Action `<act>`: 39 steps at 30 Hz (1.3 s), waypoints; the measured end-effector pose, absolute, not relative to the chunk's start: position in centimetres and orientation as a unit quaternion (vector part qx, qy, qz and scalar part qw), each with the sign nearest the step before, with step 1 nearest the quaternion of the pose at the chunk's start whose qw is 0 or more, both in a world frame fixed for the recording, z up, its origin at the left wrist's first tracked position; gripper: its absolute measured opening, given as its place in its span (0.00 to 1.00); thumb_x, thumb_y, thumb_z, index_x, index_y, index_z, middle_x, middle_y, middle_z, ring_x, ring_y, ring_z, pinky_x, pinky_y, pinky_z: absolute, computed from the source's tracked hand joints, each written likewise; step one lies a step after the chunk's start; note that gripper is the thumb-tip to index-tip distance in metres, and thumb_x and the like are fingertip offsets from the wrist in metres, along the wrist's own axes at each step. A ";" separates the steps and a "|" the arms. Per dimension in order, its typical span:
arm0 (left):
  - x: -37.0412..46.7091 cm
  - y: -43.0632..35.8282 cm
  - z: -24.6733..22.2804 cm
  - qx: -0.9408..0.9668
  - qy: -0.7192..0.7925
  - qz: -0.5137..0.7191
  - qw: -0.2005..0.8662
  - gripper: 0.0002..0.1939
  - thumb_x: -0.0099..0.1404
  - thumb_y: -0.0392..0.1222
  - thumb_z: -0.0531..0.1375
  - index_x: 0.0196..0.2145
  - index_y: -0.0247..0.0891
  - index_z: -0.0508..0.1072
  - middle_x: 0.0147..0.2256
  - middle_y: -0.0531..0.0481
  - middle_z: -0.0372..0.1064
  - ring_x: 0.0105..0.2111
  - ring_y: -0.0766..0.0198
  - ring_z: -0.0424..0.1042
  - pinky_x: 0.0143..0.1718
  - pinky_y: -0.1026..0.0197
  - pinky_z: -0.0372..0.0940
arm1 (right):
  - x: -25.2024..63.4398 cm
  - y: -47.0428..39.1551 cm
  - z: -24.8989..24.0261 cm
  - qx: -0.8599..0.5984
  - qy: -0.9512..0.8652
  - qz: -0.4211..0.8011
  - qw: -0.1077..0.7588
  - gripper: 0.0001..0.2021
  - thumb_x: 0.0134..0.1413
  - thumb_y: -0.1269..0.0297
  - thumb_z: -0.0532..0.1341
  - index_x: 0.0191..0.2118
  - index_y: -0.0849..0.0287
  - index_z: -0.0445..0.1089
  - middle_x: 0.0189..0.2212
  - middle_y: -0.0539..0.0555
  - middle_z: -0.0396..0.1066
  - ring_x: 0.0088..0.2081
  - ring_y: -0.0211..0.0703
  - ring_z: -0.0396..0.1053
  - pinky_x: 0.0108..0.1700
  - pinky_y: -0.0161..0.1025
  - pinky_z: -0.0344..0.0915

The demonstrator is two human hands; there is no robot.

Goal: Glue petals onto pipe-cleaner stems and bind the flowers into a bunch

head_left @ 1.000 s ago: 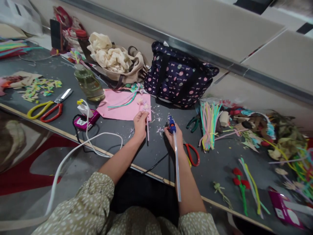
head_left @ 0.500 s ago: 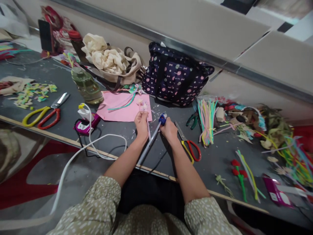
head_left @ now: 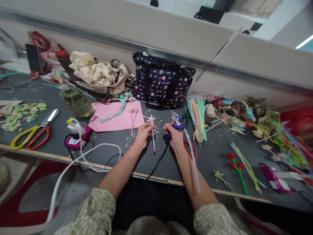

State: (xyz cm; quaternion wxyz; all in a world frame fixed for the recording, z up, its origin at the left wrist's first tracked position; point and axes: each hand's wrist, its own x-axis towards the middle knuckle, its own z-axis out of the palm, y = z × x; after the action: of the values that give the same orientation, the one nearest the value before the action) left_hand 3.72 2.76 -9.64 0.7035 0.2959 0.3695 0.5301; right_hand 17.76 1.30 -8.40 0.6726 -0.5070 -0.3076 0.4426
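A long dark grey table (head_left: 49, 94) runs along a beige wall (head_left: 151, 29) with a metal rail (head_left: 171, 55); red-patterned grey floor (head_left: 31, 182) lies below.

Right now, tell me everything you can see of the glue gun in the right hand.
The glue gun is small with a blue body, gripped in the right hand above the dark table. A long translucent glue stick juts from its back, running down over the forearm. A black cord trails from it to the table edge. Its nozzle end points up and away, close to the pink flower stem in the left hand. The tip is blurred.
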 end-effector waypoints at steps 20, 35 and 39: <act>4.7 2.3 -9.6 0.385 0.420 0.506 0.647 0.15 0.47 0.42 0.71 0.25 0.36 0.67 0.22 0.56 0.67 0.20 0.72 0.65 0.21 0.69 0.59 | 16.6 0.7 -10.2 -0.510 -0.350 0.420 0.663 0.13 0.45 0.55 0.66 0.33 0.57 0.68 0.26 0.47 0.70 0.24 0.35 0.67 0.26 0.33 0.64; 4.3 2.5 -8.9 0.322 0.404 0.447 0.731 0.19 0.42 0.39 0.72 0.24 0.36 0.64 0.21 0.56 0.68 0.18 0.73 0.64 0.18 0.70 0.57 | 18.6 0.6 -9.3 -0.556 -0.347 0.370 0.658 0.15 0.44 0.53 0.67 0.33 0.57 0.68 0.28 0.49 0.71 0.22 0.34 0.64 0.25 0.34 0.64; 4.2 2.4 -8.9 0.322 0.404 0.432 0.739 0.17 0.43 0.38 0.72 0.23 0.35 0.66 0.18 0.55 0.67 0.16 0.74 0.63 0.18 0.70 0.56 | 18.5 0.0 -8.6 -0.518 -0.429 0.412 0.614 0.14 0.45 0.54 0.67 0.34 0.57 0.70 0.30 0.50 0.73 0.24 0.35 0.66 0.27 0.34 0.65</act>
State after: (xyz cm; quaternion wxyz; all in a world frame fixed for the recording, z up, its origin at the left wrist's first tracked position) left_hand 4.23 2.42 -8.85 0.7389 0.3224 0.4039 0.4325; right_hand 18.51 -0.04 -8.58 0.6145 -0.5184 -0.4288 0.4121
